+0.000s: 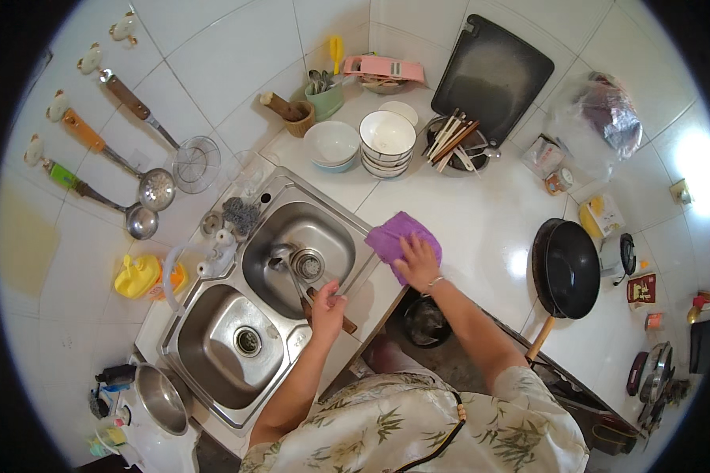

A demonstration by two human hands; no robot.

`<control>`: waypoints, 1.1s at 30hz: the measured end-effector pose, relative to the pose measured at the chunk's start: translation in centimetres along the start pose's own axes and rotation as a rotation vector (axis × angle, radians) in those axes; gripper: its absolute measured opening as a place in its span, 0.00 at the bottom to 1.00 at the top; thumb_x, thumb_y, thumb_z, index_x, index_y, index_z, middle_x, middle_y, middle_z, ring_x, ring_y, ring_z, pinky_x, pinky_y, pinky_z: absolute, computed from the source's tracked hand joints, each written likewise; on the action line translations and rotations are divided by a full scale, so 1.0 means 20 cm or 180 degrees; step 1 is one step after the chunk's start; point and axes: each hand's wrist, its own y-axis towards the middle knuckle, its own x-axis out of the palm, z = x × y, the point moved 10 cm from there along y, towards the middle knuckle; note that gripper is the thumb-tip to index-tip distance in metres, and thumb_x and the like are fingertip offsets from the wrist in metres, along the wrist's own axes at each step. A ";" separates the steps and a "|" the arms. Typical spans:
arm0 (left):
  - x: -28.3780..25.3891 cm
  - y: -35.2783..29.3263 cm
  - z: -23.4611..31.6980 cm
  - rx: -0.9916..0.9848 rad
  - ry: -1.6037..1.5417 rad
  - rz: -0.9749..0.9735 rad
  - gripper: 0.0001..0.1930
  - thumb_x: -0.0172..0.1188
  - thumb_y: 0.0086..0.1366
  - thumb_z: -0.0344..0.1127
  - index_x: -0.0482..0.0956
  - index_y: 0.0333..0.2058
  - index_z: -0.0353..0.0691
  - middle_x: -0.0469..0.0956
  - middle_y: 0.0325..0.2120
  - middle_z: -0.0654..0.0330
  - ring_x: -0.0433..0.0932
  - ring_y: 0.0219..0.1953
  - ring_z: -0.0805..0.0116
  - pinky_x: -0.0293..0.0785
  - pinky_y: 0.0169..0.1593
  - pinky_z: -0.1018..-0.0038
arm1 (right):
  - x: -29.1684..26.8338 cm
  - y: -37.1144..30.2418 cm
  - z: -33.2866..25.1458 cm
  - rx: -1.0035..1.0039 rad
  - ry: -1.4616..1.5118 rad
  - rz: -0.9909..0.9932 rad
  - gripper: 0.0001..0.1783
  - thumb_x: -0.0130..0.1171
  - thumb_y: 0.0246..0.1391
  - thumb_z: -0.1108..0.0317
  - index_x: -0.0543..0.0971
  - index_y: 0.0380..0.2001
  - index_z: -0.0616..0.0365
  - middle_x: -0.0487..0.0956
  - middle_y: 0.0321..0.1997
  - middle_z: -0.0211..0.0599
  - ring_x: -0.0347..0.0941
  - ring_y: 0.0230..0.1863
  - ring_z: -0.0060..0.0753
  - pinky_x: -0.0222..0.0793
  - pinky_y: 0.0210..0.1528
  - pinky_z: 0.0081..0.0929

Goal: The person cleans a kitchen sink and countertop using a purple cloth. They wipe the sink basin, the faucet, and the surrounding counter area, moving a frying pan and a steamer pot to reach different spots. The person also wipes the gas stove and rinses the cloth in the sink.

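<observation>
Nearest, the left hand [328, 307] is half curled over a brown wooden handle [349, 325] at the rim of the two-basin stainless-steel sink [264, 240]; I cannot tell whether it grips. The handle's long axis runs from ten to four o'clock. The right hand [419, 262], fingers spread, presses flat on a folded purple cloth [386, 236] on the white tiled desk [481, 225]. The cloth, with no clear long axis, lies toward two o'clock from the left hand; the right, touching it, is nearer. From the right hand, a round black wok [573, 268] sits at three o'clock; farther off, stacked white bowls [387, 135] stand near twelve.
</observation>
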 end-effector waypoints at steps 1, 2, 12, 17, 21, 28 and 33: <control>0.00 0.02 -0.01 -0.0064 -0.0011 0.0000 0.22 0.57 0.59 0.27 0.68 0.53 0.35 0.71 0.45 0.59 0.72 0.38 0.75 0.69 0.43 0.79 | 0.13 0.03 -0.03 0.0217 -0.0219 -0.0336 0.37 0.45 0.56 0.43 0.57 0.65 0.49 0.47 0.70 0.52 0.42 0.69 0.56 0.33 0.68 0.52; 0.01 0.05 -0.03 -0.0112 0.0016 -0.0022 0.22 0.57 0.58 0.27 0.68 0.53 0.35 0.71 0.46 0.58 0.72 0.38 0.75 0.69 0.43 0.79 | 0.15 0.10 -0.04 0.0194 -0.0254 -0.0197 0.37 0.43 0.56 0.42 0.57 0.65 0.48 0.46 0.70 0.50 0.40 0.69 0.56 0.31 0.68 0.53; -0.04 0.23 0.00 -0.0233 -0.0130 0.0357 0.22 0.56 0.59 0.26 0.68 0.54 0.36 0.72 0.46 0.57 0.73 0.36 0.75 0.70 0.41 0.79 | 0.22 0.86 -0.44 -0.0902 -0.0092 -0.0588 0.35 0.40 0.58 0.42 0.57 0.65 0.44 0.47 0.71 0.40 0.37 0.71 0.52 0.26 0.69 0.51; -0.05 0.49 0.07 -0.0086 -0.0571 0.0394 0.23 0.56 0.59 0.25 0.68 0.54 0.37 0.71 0.44 0.59 0.72 0.36 0.76 0.71 0.39 0.79 | 0.23 0.90 -0.45 -0.0933 -0.0106 -0.0509 0.36 0.43 0.56 0.41 0.59 0.64 0.46 0.49 0.71 0.39 0.40 0.70 0.51 0.28 0.69 0.49; -0.02 0.74 0.16 -0.0372 -0.0258 0.0582 0.21 0.52 0.62 0.26 0.67 0.55 0.40 0.71 0.43 0.59 0.76 0.38 0.69 0.72 0.36 0.77 | 0.13 0.68 -0.24 -0.0771 -0.0113 -0.0625 0.36 0.45 0.55 0.41 0.60 0.64 0.46 0.50 0.71 0.39 0.42 0.70 0.49 0.30 0.69 0.48; 0.09 1.06 0.12 -0.0352 -0.0964 0.0454 0.21 0.56 0.63 0.36 0.66 0.54 0.40 0.71 0.41 0.59 0.76 0.36 0.69 0.74 0.36 0.74 | 0.02 0.46 -0.08 -0.0502 -0.0163 -0.0667 0.37 0.47 0.53 0.40 0.62 0.62 0.46 0.50 0.70 0.42 0.43 0.69 0.52 0.33 0.68 0.51; 0.17 1.38 0.37 -0.0961 -0.1460 0.0823 0.34 0.60 0.61 0.46 0.53 0.58 0.38 0.70 0.40 0.50 0.77 0.34 0.57 0.78 0.37 0.63 | 0.02 0.48 -0.07 -0.0445 -0.0134 -0.0593 0.38 0.50 0.51 0.41 0.62 0.62 0.47 0.50 0.70 0.45 0.43 0.68 0.57 0.34 0.67 0.53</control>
